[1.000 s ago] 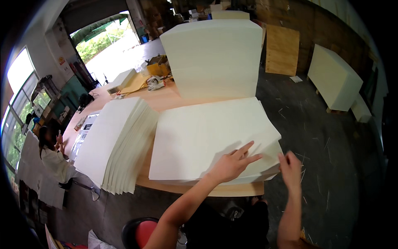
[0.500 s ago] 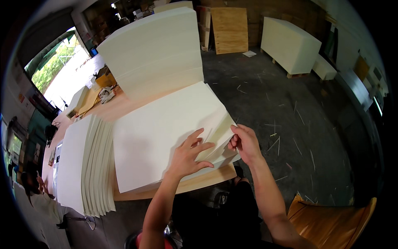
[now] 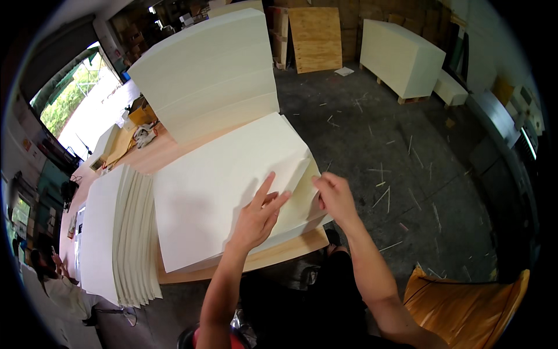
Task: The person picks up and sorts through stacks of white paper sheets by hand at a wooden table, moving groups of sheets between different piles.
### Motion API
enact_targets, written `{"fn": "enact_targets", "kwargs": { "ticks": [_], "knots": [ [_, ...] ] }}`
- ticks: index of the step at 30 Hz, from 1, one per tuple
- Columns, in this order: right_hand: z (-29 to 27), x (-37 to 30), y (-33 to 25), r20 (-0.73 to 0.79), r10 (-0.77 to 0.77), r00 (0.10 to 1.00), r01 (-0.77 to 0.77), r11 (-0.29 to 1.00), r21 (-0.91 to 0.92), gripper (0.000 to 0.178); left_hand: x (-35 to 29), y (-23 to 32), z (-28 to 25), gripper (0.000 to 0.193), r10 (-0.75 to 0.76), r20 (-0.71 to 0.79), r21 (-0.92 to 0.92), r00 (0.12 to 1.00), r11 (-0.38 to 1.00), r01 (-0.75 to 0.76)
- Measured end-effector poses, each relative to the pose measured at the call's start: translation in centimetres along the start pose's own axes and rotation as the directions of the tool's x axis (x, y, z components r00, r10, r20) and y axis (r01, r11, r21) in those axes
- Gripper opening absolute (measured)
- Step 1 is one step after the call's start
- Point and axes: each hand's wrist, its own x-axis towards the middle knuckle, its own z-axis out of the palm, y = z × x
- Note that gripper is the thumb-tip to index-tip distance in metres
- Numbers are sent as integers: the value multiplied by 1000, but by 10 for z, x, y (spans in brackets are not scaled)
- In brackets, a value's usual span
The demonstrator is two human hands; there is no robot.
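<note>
A broad pile of large white paper sheets (image 3: 203,186) lies on the wooden table in front of me. Along its right side the upper paper bends up, showing a shaded, yellowish surface beneath. My left hand (image 3: 256,221) is open above the pile, its fingers spread and two of them reaching toward the bent edge. At the right edge, my right hand (image 3: 337,198) is closed, thumb and fingers pinched at the sheet's border; the curled fingers partly hide the grip. Left of the pile, a fanned stack of white sheets (image 3: 104,232) overhangs the table's near edge.
A tall white paper stack (image 3: 209,75) stands behind on the table (image 3: 165,145). Another paper block (image 3: 401,58) rests on a pallet across the floor, where paper strips are scattered. An orange-brown covered object (image 3: 465,308) is at lower right. A person (image 3: 58,273) sits at far left.
My left hand has lifted slightly and turned, its fingers pointing more upward. My right hand has shifted a little left. The bent paper edge now folds further leftward, baring more surface beneath.
</note>
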Motion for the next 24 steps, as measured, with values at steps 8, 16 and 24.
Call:
{"fn": "enact_targets", "kwargs": {
  "ticks": [8, 16, 24],
  "knots": [
    [-2, 5, -4, 144, 52, 988, -117, 863, 491, 37, 2, -6, -3, 43, 113, 60, 74, 992, 990, -118],
    [-2, -1, 11, 2, -37, 999, 36, 993, 116, 36, -2, -8, 0, 38, 7, -14, -12, 1000, 1000, -7],
    [2, 4, -4, 116, 45, 992, -101, 839, 535, 37, 1, -2, -2, 38, 121, 77, 116, 990, 985, -129]
  ]
}}
